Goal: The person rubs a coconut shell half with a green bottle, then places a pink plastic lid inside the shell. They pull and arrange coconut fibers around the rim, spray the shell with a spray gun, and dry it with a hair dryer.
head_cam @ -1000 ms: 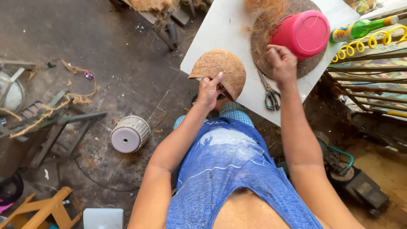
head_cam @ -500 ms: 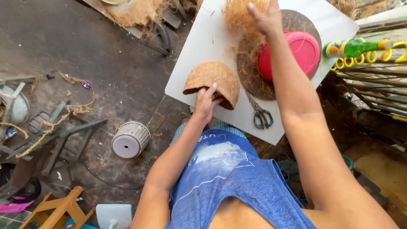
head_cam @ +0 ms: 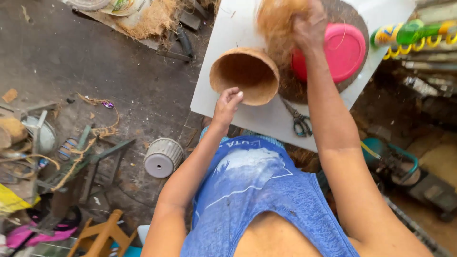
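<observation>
On the white worktop, the left hand is pinching the stiff, light brown coir pot by its rim; beside the pot, the right hand is clutching loose soft fibre.

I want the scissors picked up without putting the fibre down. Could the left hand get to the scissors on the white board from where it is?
Probably yes. The left hand grips the coir bowl's rim, and the scissors lie close by on the white board with nothing between them. It would have to release the bowl first.
</observation>
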